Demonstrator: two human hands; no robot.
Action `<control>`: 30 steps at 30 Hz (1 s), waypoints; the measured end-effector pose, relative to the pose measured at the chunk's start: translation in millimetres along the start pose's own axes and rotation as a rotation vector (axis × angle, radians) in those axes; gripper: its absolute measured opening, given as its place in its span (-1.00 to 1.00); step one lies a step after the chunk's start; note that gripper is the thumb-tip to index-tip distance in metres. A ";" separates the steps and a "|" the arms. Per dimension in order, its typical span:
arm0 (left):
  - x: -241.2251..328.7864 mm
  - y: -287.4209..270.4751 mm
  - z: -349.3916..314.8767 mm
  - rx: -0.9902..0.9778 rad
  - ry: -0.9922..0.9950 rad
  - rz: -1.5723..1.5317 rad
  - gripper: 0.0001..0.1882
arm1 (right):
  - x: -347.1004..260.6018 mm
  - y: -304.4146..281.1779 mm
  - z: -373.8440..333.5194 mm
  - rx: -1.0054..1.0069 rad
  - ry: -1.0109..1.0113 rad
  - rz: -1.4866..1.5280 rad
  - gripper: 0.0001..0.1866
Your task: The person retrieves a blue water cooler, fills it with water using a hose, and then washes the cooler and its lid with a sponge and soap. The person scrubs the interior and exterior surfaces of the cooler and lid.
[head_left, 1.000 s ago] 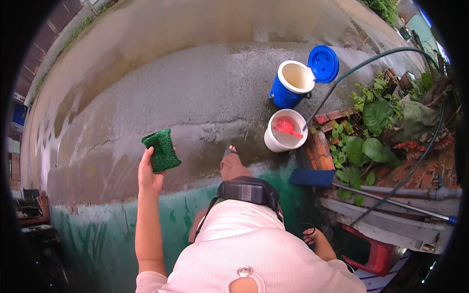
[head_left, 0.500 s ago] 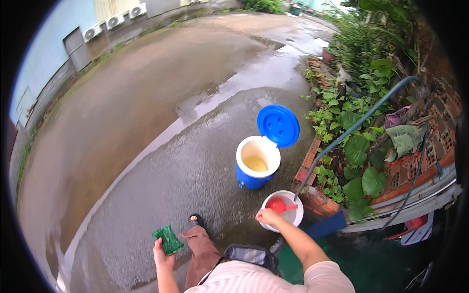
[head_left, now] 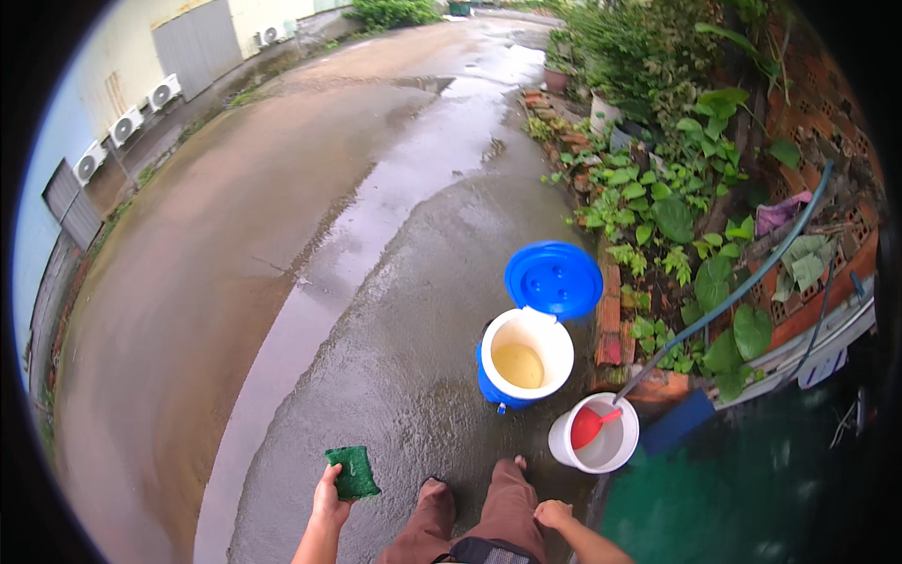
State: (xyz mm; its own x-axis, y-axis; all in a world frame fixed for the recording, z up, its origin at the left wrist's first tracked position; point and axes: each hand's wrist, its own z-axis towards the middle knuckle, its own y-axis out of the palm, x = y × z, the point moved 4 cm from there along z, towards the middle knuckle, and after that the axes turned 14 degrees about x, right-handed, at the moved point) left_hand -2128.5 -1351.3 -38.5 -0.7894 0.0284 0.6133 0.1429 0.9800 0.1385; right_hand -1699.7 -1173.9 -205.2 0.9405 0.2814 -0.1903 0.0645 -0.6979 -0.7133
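Left hand [head_left: 328, 500] grips the green scouring pad [head_left: 355, 474] by its left edge; more palm support would steady it. Right hand [head_left: 553, 514], near the white bucket [head_left: 562, 446], looks curled; contents cannot be told.

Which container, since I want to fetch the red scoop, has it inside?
The white bucket, nearer the right hand: the red scoop sits inside it, while the blue cooler shows none.

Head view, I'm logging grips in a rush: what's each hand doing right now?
Left hand: closed on the green scouring pad.
Right hand: looks curled closed, with nothing visible in it.
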 end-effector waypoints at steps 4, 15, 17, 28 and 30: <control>5.5 37.2 23.7 -0.040 -0.096 0.166 -0.65 | -13.3 2.8 -104.4 -0.498 0.000 0.647 -0.82; -117.3 89.9 154.3 -0.167 -0.255 0.209 -0.57 | 158.8 304.1 -8.1 -1.115 0.172 0.414 -0.67; -128.2 128.9 159.3 -0.221 -0.266 0.213 -0.56 | 61.3 113.5 99.5 -0.377 0.153 -0.158 -0.70; -146.0 194.8 110.2 -0.104 -0.189 0.068 -0.59 | -209.6 118.0 141.9 0.363 -0.897 0.226 -0.83; -151.3 196.9 104.0 -0.066 -0.184 0.051 -0.58 | -203.4 115.6 110.3 0.128 -0.988 0.204 -0.88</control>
State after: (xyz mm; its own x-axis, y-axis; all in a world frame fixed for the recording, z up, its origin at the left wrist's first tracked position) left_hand -2043.0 -1142.2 -184.9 -0.8749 0.1192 0.4694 0.2197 0.9615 0.1652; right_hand -1920.4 -1239.2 -323.3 0.2294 0.6233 -0.7476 -0.1570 -0.7343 -0.6604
